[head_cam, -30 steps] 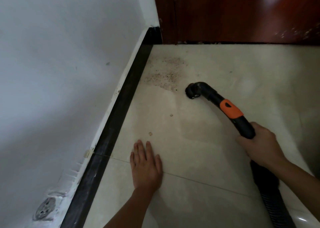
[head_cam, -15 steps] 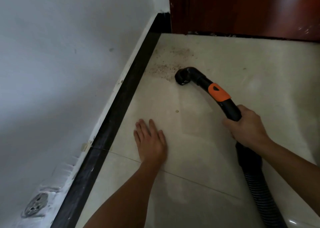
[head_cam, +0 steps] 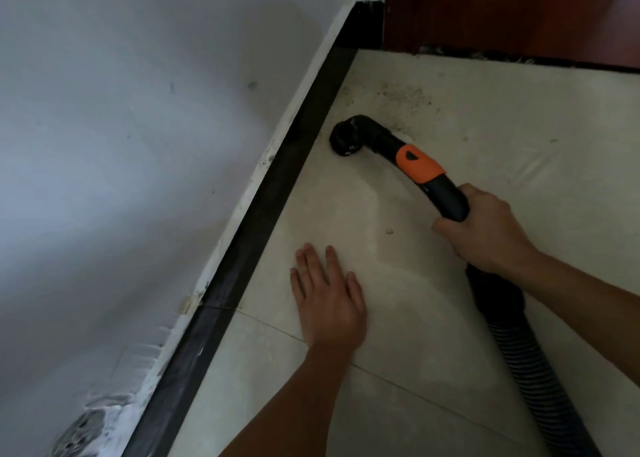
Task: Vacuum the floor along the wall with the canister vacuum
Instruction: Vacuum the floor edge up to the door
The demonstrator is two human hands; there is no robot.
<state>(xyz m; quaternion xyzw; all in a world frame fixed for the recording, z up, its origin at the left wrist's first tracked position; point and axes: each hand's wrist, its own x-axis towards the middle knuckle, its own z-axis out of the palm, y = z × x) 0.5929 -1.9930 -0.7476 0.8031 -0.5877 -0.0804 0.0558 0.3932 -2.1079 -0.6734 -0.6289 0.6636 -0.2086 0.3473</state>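
Cream tiled floor [head_cam: 433, 335]; white wall [head_cam: 121, 144] with black baseboard [head_cam: 277, 207]; red-brown door [head_cam: 519, 13]. Vacuum nozzle [head_cam: 346, 137] on tile just beside baseboard, near scattered dirt [head_cam: 405, 92]. Right hand [head_cam: 485, 228] grips hose handle [head_cam: 433, 179]; corrugated hose [head_cam: 533, 370] trails. Left hand [head_cam: 329, 293] flat on floor, fingers straight.

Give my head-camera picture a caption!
Right hand grips the vacuum hose, nozzle beside the baseboard; left hand flat on floor.

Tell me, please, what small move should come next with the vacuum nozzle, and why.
Probably push the nozzle forward along the baseboard toward the corner by the door. The right hand grips the handle, the nozzle sits close beside the baseboard, and dark specks lie just beyond it.
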